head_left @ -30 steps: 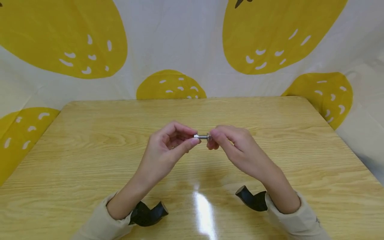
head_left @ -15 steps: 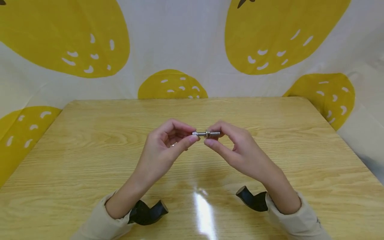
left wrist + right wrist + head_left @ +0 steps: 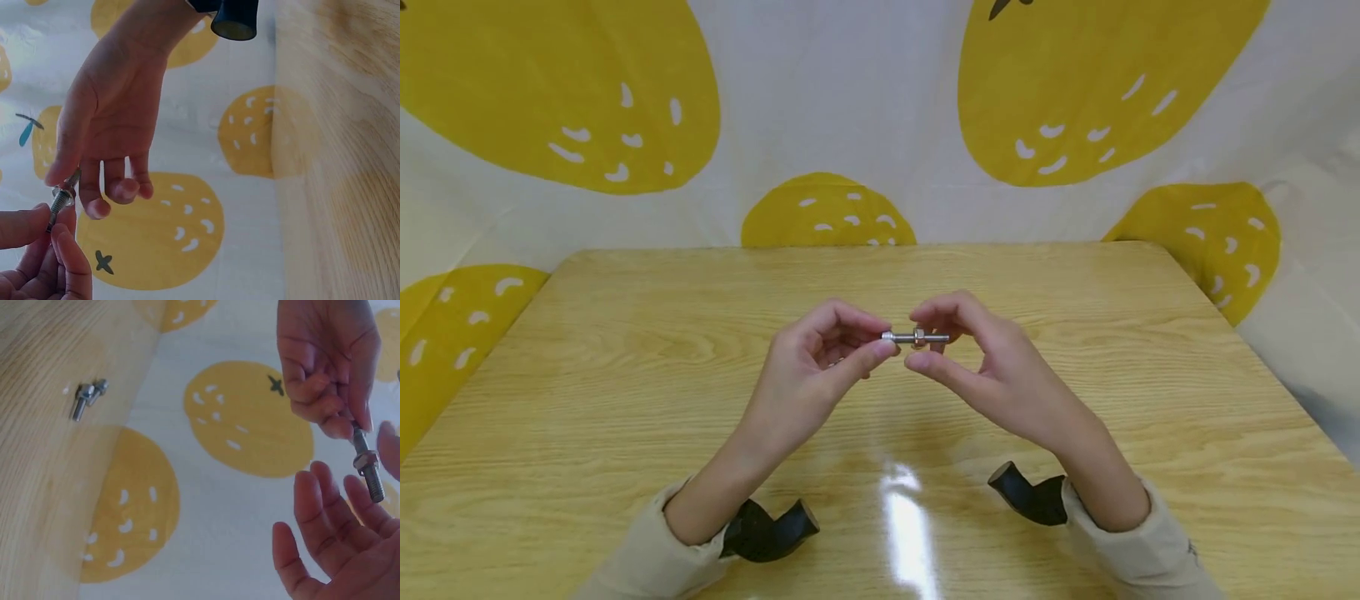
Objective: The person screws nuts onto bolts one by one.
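In the head view, a silver bolt (image 3: 937, 338) lies level between the two hands. My left hand (image 3: 811, 367) pinches its left end between thumb and fingertips. A nut (image 3: 919, 337) sits partway along the shank. My right hand (image 3: 988, 362) surrounds the nut end, its thumb and index finger spread apart from the metal. The right wrist view shows the right fingers (image 3: 309, 500) fairly straight beside the threaded tip. In the left wrist view, the bolt (image 3: 59, 203) runs from the left fingertips towards the right hand (image 3: 119, 119).
Two further bolts (image 3: 83, 400) lie on the wooden table (image 3: 37, 487) in the right wrist view. A white curtain with yellow fruit prints (image 3: 842, 100) hangs behind the table. Black curved devices (image 3: 771, 533) stick out at both sleeves.
The right thumb and fingers have parted from the nut, uncovering the bolt's threaded end. The left hand keeps its pinch and has hardly moved.
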Motion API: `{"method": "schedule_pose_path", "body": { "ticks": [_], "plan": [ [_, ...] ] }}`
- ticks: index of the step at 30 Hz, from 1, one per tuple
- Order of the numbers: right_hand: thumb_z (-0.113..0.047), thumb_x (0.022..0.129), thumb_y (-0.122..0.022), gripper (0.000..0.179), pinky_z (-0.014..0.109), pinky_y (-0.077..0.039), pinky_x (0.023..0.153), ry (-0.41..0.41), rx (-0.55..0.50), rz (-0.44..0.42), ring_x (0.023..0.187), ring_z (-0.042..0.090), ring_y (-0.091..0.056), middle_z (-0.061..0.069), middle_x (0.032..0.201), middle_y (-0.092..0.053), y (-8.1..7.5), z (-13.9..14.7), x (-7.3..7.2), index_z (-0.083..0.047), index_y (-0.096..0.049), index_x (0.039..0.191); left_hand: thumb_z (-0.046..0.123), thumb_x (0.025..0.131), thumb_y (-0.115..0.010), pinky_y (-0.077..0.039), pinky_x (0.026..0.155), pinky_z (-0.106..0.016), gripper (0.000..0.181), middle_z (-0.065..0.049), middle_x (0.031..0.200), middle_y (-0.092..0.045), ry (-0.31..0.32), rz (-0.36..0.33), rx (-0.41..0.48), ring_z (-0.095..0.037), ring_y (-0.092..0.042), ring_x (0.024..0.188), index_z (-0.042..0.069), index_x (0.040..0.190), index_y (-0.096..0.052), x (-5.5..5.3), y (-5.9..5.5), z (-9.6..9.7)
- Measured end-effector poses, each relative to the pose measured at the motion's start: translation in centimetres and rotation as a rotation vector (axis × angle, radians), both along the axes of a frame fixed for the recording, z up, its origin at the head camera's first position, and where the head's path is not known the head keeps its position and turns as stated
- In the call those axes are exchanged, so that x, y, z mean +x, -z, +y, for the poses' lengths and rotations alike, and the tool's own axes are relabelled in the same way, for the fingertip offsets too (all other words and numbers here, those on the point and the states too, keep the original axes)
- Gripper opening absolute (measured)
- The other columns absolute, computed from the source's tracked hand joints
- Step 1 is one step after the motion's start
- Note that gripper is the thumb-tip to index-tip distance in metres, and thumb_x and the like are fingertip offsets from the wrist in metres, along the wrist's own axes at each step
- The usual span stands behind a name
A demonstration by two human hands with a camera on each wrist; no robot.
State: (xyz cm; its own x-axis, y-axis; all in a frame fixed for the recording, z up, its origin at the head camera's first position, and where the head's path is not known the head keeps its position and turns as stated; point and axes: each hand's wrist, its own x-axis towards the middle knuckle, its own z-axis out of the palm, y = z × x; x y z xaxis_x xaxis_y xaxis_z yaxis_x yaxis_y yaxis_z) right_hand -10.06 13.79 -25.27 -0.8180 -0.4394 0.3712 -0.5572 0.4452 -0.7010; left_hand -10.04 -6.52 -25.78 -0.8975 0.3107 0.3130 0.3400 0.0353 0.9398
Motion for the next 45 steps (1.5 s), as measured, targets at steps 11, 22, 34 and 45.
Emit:
{"method": "schedule_pose_path", "body": {
  "ticks": [11, 22, 34, 45],
  "plan": [
    [-0.018, 0.097, -0.049, 0.02, 0.028, -0.051, 0.074, 0.002, -0.011, 0.001, 0.079, 0.008, -0.059, -0.001, 0.082, -0.063, 0.29, -0.28, -0.17, -0.009, -0.064, 0.087, 0.005, 0.084, -0.067, -0.052, 0.063, -0.024, 0.016, -0.011, 0.09, -0.064, 0.003, 0.0, -0.007, -0.016, -0.06, 0.071, 0.001, 0.099, -0.061, 0.14, 0.1, 0.18],
    [-0.01, 0.088, -0.064, 0.017, 0.025, -0.05, 0.078, -0.028, -0.021, 0.06, 0.087, 0.007, -0.058, -0.001, 0.095, -0.062, 0.18, -0.19, -0.03, -0.007, -0.056, 0.103, 0.006, 0.085, -0.067, -0.052, 0.065, -0.024, 0.017, -0.01, 0.092, -0.064, -0.003, -0.019, -0.012, -0.016, -0.059, 0.071, 0.002, 0.1, -0.061, 0.05, 0.21, 0.1],
    [-0.021, 0.089, -0.063, 0.023, 0.027, -0.049, 0.075, -0.004, -0.014, 0.003, 0.088, 0.01, -0.057, -0.002, 0.097, -0.062, -0.23, -0.18, 0.1, -0.008, -0.056, 0.107, 0.006, 0.085, -0.066, -0.052, 0.064, -0.024, 0.016, -0.01, 0.093, -0.065, -0.002, -0.023, -0.021, -0.015, -0.06, 0.072, 0.002, 0.1, -0.061, 0.16, 0.1, 0.29],
    [-0.021, 0.097, -0.049, 0.021, 0.027, -0.049, 0.073, 0.023, 0.0, 0.008, 0.08, 0.008, -0.056, -0.003, 0.084, -0.062, -0.15, -0.17, -0.03, -0.01, -0.064, 0.089, 0.005, 0.084, -0.067, -0.051, 0.062, -0.024, 0.016, -0.01, 0.091, -0.065, -0.001, -0.021, -0.016, -0.015, -0.06, 0.071, 0.002, 0.099, -0.062, 0.17, 0.1, 0.4]
  ]
}}
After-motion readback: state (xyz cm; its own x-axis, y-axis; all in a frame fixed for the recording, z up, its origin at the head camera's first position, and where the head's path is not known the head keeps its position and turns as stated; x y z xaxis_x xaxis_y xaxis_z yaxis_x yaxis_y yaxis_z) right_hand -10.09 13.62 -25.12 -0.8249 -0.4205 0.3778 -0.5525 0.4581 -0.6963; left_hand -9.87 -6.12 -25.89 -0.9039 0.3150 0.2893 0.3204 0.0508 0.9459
